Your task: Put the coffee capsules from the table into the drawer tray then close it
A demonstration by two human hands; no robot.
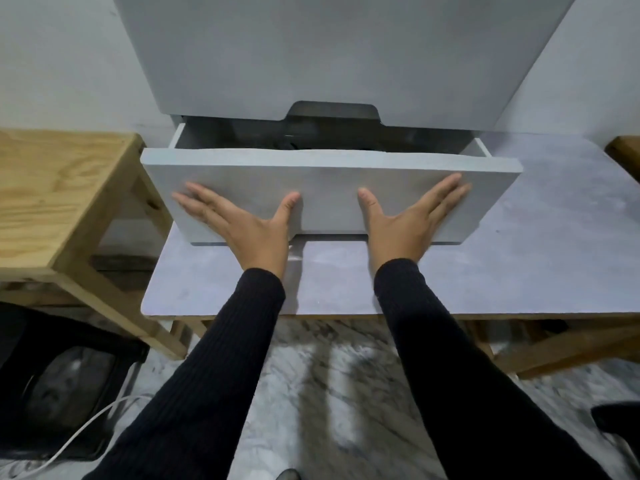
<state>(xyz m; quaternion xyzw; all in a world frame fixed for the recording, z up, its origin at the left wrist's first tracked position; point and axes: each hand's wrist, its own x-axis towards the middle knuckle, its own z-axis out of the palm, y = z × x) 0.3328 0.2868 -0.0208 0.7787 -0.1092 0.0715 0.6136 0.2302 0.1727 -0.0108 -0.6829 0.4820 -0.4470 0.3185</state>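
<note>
The grey drawer (pixel 329 174) of a grey cabinet (pixel 346 53) stands partly pulled out over the grey table (pixel 536 237). My left hand (pixel 239 223) and my right hand (pixel 412 220) both lie flat on the drawer's front panel, fingers spread, palms pressed against it. Only a narrow dark gap of the drawer's inside shows under the cabinet's upper front. The tray and the coffee capsules are hidden from view; none lie on the visible tabletop.
A wooden side table (pixel 62 195) stands to the left, close to the drawer's left corner. A black object with a white cable (pixel 69 441) lies on the floor at lower left. Another wooden edge (pixel 627 150) shows at far right.
</note>
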